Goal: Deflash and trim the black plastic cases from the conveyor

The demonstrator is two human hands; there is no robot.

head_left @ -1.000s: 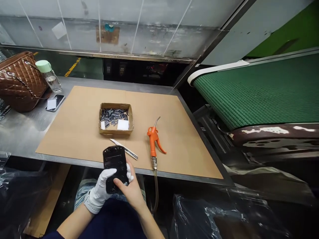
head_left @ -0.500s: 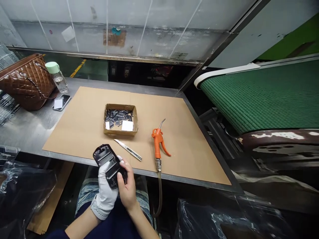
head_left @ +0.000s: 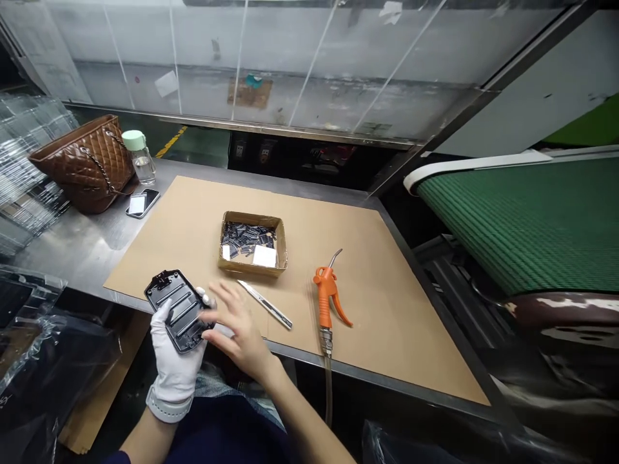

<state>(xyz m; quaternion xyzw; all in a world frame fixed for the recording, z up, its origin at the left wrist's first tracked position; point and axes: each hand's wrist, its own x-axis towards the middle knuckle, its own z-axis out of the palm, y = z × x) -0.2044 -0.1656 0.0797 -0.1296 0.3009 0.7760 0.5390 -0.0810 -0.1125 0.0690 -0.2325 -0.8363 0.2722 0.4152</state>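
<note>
My left hand [head_left: 176, 361], in a white glove, grips a black plastic housing [head_left: 180, 309] with its ribbed inner side facing up. Beside the housing's right edge, my bare right hand [head_left: 239, 332] has its fingers spread; they overlap the edge in view, and I cannot tell if they touch it. Just beyond, a utility knife [head_left: 265, 305] lies on the cardboard sheet [head_left: 387, 322]. A small cardboard box [head_left: 253, 269] behind the knife holds many small black parts [head_left: 246, 237] and white pieces [head_left: 264, 256].
An orange air blow gun [head_left: 325, 298] with a hose lies right of the knife. At the far left stand a brown handbag [head_left: 89, 167], a bottle [head_left: 142, 158] and a phone [head_left: 143, 203]. A green conveyor belt [head_left: 532, 225] runs along the right.
My left hand has moved left with the housing and tilted it flatter toward me. The right hand has loosened from the housing and its fingers have spread. The view has shifted.
</note>
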